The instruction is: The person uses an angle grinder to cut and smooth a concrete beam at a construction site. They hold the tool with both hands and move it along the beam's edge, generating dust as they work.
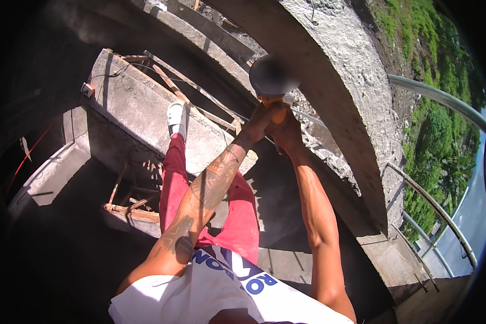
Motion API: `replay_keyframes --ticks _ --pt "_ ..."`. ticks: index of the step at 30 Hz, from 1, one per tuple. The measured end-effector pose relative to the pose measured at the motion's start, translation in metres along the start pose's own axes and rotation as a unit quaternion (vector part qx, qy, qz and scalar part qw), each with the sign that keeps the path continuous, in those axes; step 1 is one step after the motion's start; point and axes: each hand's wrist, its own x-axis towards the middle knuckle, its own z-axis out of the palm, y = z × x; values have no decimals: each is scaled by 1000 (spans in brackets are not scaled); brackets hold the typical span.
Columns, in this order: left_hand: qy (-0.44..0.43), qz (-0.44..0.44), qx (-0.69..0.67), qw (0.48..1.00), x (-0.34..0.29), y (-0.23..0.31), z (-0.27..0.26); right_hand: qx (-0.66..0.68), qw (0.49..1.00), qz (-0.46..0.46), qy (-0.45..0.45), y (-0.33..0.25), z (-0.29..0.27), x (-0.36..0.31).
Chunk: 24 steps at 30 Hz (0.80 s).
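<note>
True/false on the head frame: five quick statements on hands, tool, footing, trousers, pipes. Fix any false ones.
1. The left hand and right hand both grip the orange-and-dark tool. True.
2. The hands clasp its dark round head. False: they hold below it in the picture.
3. A white shoe is on a concrete slab. True.
4. The trousers are blue. False: red.
5. Metal pipes show at the picture's right. True.

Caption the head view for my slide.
Left hand and right hand grip an orange-and-black tool beside a curved concrete beam.
</note>
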Motion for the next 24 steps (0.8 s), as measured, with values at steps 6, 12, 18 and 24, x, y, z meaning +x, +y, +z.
replay_keyframes --ticks 6,12,18,24 --pt "-8 -8 6 1000 2 3 2 -11 1000 -1 5 -1 -3 1" --pt "-6 0 -3 1000 2 3 4 0 1000 -20 19 -3 -4 2" --pt "1 -12 -8 1000 3 5 6 -3 999 -29 24 -1 -3 4" --pt "6 -10 -8 1000 4 4 6 2 999 -21 38 -1 0 4"
